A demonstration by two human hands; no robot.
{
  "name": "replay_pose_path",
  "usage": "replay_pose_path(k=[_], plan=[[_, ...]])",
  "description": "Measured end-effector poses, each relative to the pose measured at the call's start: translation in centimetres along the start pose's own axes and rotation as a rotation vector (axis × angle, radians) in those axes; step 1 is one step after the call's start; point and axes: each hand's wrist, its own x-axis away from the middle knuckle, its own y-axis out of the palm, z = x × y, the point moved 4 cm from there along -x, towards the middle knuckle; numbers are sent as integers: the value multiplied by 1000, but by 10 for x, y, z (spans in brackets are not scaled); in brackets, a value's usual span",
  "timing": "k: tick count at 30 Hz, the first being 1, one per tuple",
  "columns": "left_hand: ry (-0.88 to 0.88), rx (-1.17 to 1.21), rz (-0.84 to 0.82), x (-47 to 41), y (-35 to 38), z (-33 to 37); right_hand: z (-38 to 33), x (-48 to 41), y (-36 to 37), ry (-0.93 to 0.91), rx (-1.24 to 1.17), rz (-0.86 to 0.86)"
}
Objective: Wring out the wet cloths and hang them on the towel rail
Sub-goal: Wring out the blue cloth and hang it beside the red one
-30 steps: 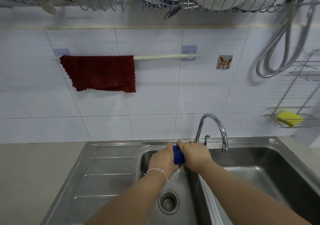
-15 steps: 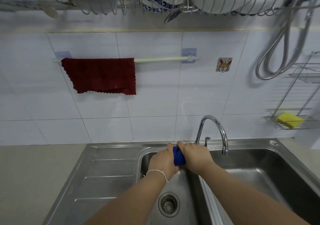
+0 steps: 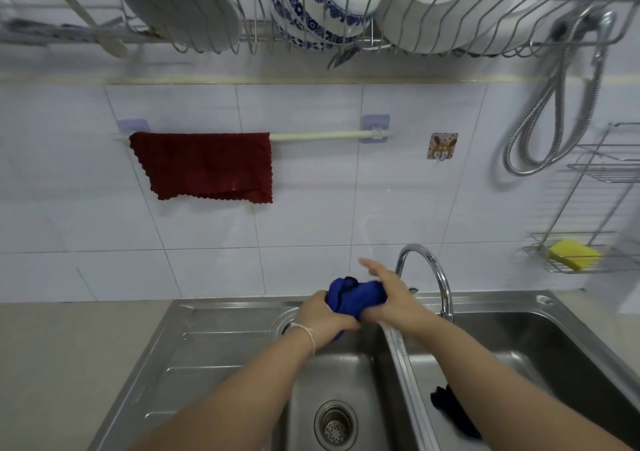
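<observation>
My left hand [image 3: 323,315] grips the bunched blue cloth [image 3: 355,294], right hand [image 3: 391,294] half-open on it at mid-frame; it may slip into the steel sink [image 3: 349,374].

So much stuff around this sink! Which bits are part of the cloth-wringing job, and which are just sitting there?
Part of the job:
- blue cloth, bunched between left hand and right hand
- towel rail
- red cloth, hanging on the rail
- dark cloth in the right basin

Just sitting there:
- yellow sponge
- tap
- dish rack
- shower hose
</observation>
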Motion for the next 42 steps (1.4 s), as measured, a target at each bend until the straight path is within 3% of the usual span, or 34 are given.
replay_pose_path(k=[2,4,7,10,14,21,24,28,30,32,34,35,38,42], plan=[[38,176,-47,1,-9,9,-11,5,-13,149,-360,82],[92,283,-92,2,-16,19,-25,11,-19,240,-470,76],[134,365,-199,10,-17,38,-47,14,-16,206,-648,-16],[71,435,-275,18,-16,51,-61,17,-21,141,-669,71],[44,542,-179,15,-27,50,-70,24,-26,74,-683,140],[-73,1135,12,21,-55,49,-81,36,-53,34,-735,515],[-157,1050,0,26,-60,45,-100,38,-62,-107,-657,532],[-378,703,-25,39,-54,43,-132,35,-59,-274,-445,406],[-390,536,58,45,-56,52,-142,33,-53,-307,-368,340],[-254,324,239,41,-64,66,-149,32,-48,-327,-339,298],[-46,167,318,46,-69,96,-155,32,-44,-353,-311,259],[81,244,268,47,-67,112,-158,32,-41,-371,-272,241],[237,484,59,58,-64,135,-166,33,-40,-418,-218,249],[403,392,-23,63,-70,137,-169,38,-55,-445,-201,275]])
